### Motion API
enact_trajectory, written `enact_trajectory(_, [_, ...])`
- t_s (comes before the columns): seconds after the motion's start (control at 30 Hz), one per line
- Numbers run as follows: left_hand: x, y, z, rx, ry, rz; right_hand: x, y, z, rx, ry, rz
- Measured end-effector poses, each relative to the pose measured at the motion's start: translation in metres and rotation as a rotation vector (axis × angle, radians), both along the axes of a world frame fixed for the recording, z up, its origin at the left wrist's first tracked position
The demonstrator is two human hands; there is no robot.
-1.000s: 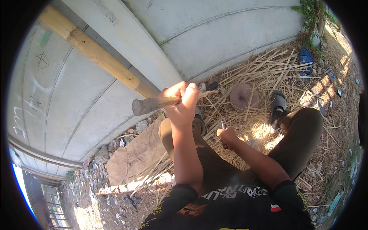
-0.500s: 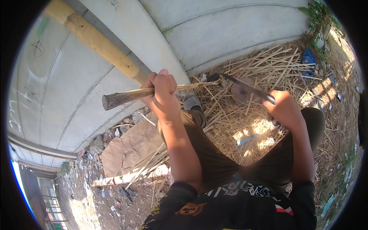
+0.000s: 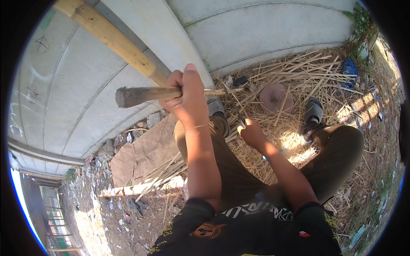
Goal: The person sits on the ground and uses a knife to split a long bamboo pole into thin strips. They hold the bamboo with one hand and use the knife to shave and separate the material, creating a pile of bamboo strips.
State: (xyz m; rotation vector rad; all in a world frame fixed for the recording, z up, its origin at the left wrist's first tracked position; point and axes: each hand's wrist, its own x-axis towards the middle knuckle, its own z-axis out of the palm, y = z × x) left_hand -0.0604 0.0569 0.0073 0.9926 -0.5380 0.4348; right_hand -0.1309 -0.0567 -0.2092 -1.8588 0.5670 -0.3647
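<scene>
My left hand (image 3: 184, 96) is closed round a wooden stick (image 3: 147, 95) held roughly level. Its thick, dark blunt end points left, and a thin pale end comes out on the other side of my fist. Lower and to the right, my right hand (image 3: 254, 135) is closed on the handle of a long dark blade (image 3: 234, 104), which looks like a machete. The blade slants up and left toward the stick's thin end. Whether it touches the stick I cannot tell. The handle is mostly hidden in my fingers.
Many pale split strips (image 3: 294, 70) lie over straw around a round brownish block (image 3: 276, 99). Beyond stand a grey wall (image 3: 265, 30) and a leaning bamboo pole (image 3: 109, 38). A brown flat sheet (image 3: 143, 153) lies at left, a blue plastic bag (image 3: 349, 70) at right.
My right hand has swung left and toward me with the machete, from above my knee to between my legs. My left hand has risen slightly, still gripping the stick.
</scene>
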Motion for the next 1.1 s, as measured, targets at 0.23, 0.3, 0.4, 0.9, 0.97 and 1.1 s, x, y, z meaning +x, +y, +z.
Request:
enact_trajectory(0.23, [0.018, 0.035, -0.003, -0.03, 0.027, -0.076, 0.019, -0.059, -0.005, 0.027, 0.012, 0.036])
enact_trajectory(0.3, [0.017, 0.04, -0.008, -0.042, 0.03, -0.108, 0.008, -0.06, 0.09, 0.504, -0.176, 0.029])
enact_trajectory(0.4, [0.014, 0.037, -0.001, 0.051, 0.045, -0.143, -0.012, -0.074, 0.177, 0.504, -0.544, -0.139])
enact_trajectory(0.9, [-0.007, 0.003, -0.006, 0.012, -0.028, -0.105, 0.016, -0.005, -0.018, 0.341, 0.079, 0.055])
enact_trajectory(0.97, [-0.006, 0.009, -0.011, -0.027, -0.04, -0.173, 0.017, -0.034, 0.036, 0.153, -0.047, 0.041])
enact_trajectory(1.1, [-0.003, 0.01, -0.013, -0.093, -0.013, -0.228, -0.011, -0.071, 0.195, 0.612, -0.463, -0.14])
